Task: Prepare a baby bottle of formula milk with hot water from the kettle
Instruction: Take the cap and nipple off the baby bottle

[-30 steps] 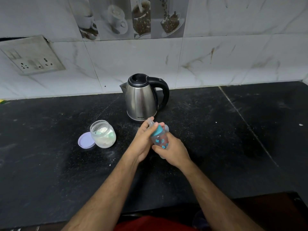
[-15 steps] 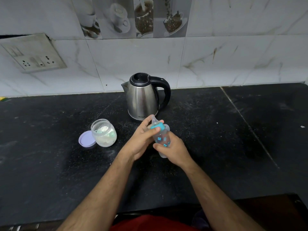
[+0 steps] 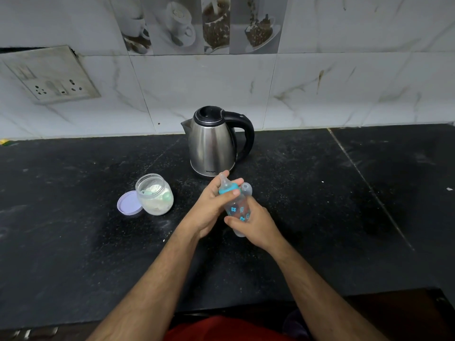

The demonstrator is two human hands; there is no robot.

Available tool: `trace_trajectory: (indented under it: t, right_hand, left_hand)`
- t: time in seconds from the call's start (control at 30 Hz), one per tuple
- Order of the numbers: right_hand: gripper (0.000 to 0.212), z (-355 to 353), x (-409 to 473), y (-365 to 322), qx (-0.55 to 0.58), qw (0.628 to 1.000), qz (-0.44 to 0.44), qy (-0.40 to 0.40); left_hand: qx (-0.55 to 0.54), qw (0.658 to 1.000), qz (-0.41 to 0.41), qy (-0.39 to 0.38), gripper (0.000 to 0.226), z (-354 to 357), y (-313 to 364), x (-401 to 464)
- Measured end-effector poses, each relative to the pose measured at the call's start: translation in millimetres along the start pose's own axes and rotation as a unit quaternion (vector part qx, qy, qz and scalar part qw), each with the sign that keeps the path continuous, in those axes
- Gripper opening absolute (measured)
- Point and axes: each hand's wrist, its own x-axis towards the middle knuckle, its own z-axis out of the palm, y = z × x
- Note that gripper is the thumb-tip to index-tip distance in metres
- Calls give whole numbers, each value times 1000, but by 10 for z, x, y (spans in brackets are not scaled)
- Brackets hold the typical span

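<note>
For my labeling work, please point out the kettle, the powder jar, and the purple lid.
kettle point(image 3: 211, 146), head view, on its steel body.
powder jar point(image 3: 155, 195), head view, on its clear side wall.
purple lid point(image 3: 128, 203), head view, on its flat face.

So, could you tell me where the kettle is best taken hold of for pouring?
Grip the kettle by its black loop handle, coming in from the right with the right hand. The handle sticks out on the right, opposite the spout, and keeps the hand off the steel body.
</note>
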Motion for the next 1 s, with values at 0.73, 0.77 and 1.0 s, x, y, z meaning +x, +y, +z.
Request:
trace_trajectory:
  t: [0.73,0.77,1.0]
  right_hand:
    - [62,-115,-9,410,-77,985,48,148]
    - [62,-116,-11,418,-79,985,49,147]
    - [56,-118,-34,441,-77,982,46,165]
  left_hand:
    - [339,935,-42,92,44,-618,-420,520]
    - [373,922,-35,96,48,-639,-468,557]
    - [459,884,0,93,51,-714,-589,799]
